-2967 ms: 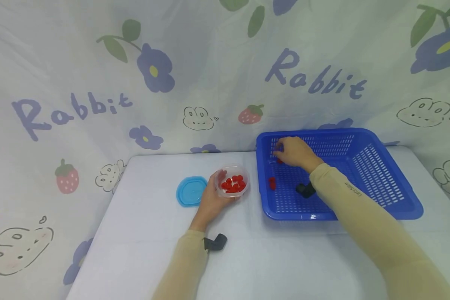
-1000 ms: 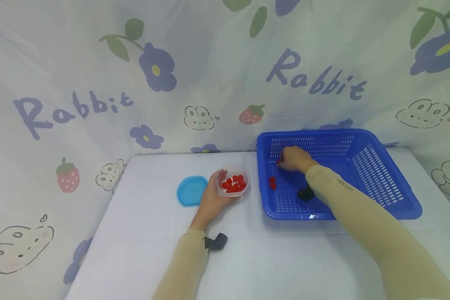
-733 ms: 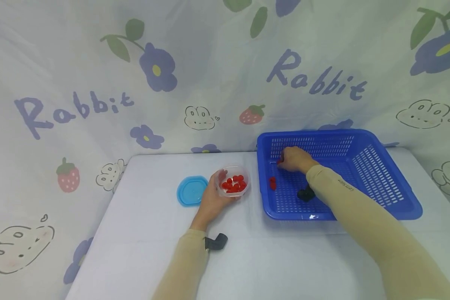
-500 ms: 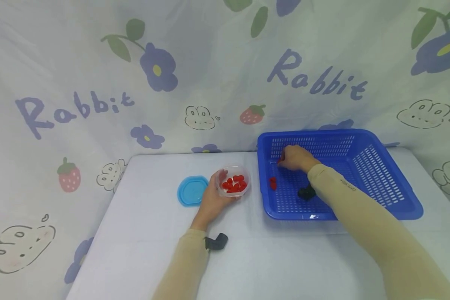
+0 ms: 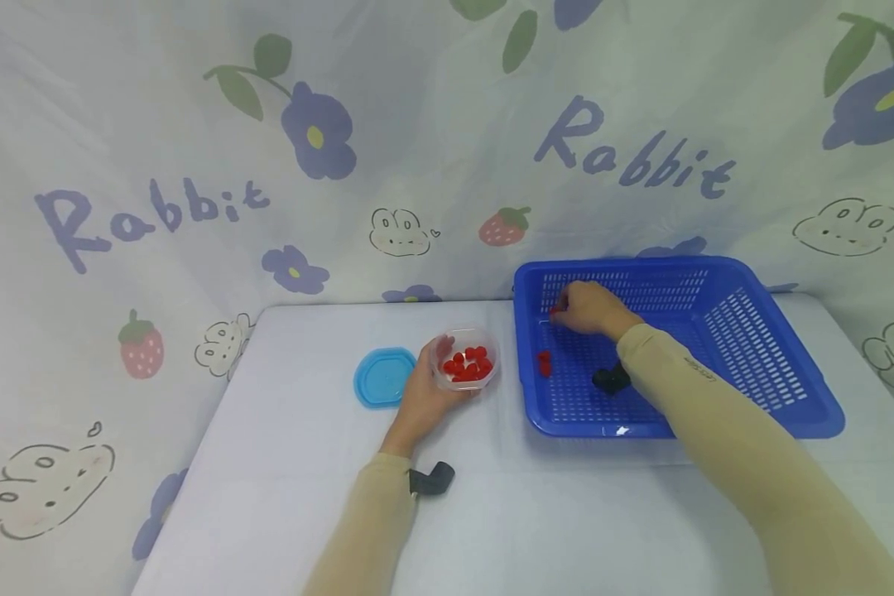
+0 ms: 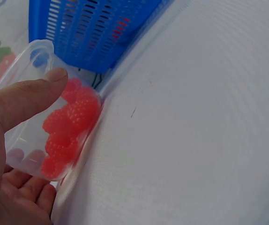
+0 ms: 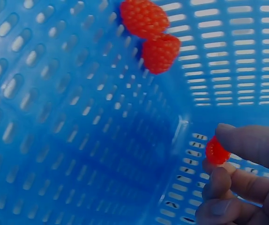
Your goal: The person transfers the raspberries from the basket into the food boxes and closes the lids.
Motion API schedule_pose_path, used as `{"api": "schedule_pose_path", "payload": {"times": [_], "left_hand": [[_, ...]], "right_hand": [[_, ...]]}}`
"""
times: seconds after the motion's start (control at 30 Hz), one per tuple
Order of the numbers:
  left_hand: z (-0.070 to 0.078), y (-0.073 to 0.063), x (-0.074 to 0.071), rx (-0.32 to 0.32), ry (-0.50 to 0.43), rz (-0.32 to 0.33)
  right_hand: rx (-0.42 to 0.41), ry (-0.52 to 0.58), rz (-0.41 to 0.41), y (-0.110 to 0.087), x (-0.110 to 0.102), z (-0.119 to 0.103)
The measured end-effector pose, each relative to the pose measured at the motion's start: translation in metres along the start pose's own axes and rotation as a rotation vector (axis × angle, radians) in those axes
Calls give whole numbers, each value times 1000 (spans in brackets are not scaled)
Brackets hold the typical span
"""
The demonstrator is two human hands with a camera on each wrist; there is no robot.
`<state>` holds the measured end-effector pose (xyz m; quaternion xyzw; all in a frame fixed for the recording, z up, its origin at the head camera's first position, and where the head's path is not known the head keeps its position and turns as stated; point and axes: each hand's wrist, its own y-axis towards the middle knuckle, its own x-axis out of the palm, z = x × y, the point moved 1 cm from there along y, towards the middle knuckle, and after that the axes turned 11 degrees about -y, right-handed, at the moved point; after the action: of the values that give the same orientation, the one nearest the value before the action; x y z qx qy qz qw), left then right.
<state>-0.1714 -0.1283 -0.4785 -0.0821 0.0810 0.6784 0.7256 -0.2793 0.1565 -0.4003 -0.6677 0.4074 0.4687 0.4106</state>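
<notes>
My left hand grips a clear plastic cup on the white table, its thumb along the near wall in the left wrist view. Several red raspberries lie at the bottom of the cup. Inside the blue basket, at its back left corner, my right hand pinches one raspberry between thumb and fingers. Two more raspberries lie touching each other by the basket's left wall.
A light blue lid lies on the table left of the cup, partly behind my left hand. The basket's raised walls stand to the right of the cup. A printed curtain hangs behind the table.
My right hand went down into the basket's back left corner and took hold of a raspberry there; it has just risen slightly. The left hand and cup stay in place.
</notes>
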Motion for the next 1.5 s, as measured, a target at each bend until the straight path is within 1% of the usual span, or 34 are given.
{"api": "schedule_pose_path", "payload": {"times": [0.13, 0.47, 0.63, 0.73, 0.87, 1.2, 1.5], "left_hand": [[0, 0, 1, -3, -5, -1], [0, 1, 0, -6, -10, -1], [0, 1, 1, -4, -12, 0], [1, 1, 1, -2, -7, 0], [2, 0, 0, -1, -8, -4], [1, 1, 0, -4, -8, -3], [-1, 2, 0, -16, -1, 5]], "right_hand": [[-16, 20, 17, -2, -6, -2], [-28, 85, 101, -5, -16, -6], [-16, 127, 156, -7, -22, -9], [0, 148, 168, -9, -24, -10], [-1, 171, 178, -10, -25, -11], [-50, 203, 246, -13, -30, -19], [-88, 226, 255, -18, -35, -33]]}}
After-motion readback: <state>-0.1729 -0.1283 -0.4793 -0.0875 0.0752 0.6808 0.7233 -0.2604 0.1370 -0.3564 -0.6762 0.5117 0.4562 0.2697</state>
